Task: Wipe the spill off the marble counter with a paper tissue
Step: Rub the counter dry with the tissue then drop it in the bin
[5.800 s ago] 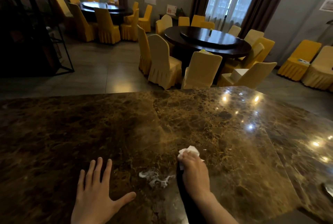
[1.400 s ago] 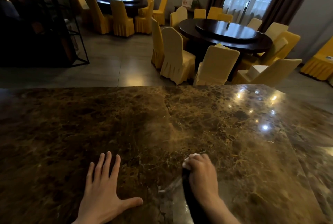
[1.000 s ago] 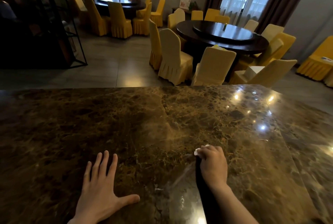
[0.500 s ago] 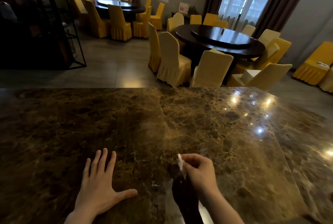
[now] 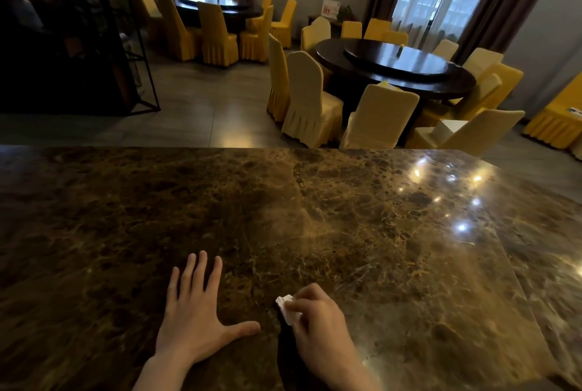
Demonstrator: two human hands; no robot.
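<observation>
Dark marble desk [image 5: 362,233] fills the foreground, with yellow-covered chairs [image 5: 308,97] around round tables behind. Since a few seconds ago the white puddle near the right hand has gone; no wet patch shows now. The right hand [image 5: 318,324] pinches the crumpled paper tissue [image 5: 286,307], moved back near the left thumb. The left hand [image 5: 195,312] lies flat, fingers spread, holding nothing. Wiping looks essentially finished.

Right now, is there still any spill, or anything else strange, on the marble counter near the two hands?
Nothing stands out. No white puddle shows on the marble counter near the hands. The right hand holds a crumpled paper tissue; the left hand lies flat. The bright spots at the right look like lamp reflections.
</observation>
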